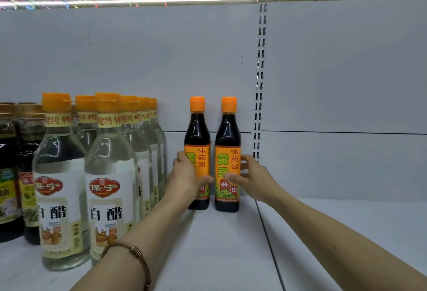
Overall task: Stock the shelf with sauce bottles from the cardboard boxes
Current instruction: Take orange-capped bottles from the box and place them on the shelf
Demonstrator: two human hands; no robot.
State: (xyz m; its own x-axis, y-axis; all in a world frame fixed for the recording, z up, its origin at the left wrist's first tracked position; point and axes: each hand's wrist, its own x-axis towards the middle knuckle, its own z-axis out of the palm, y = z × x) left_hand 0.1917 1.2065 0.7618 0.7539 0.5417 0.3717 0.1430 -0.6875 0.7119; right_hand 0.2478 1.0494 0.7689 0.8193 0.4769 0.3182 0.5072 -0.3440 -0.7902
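Two dark soy sauce bottles with orange caps and orange labels stand upright side by side at the back of the white shelf (pixel 219 244). My left hand (pixel 187 175) grips the left bottle (pixel 198 133) around its label. My right hand (pixel 250 176) grips the right bottle (pixel 228 135), thumb across the label front and fingers behind it. Both bottles rest on the shelf surface. No cardboard box is in view.
Rows of clear white vinegar bottles (pixel 111 175) with orange caps stand to the left of my left arm. Dark sauce bottles (pixel 11 175) fill the far left. A slotted upright (pixel 260 82) divides the back panel; the neighbouring shelf bay (pixel 346 221) lies right.
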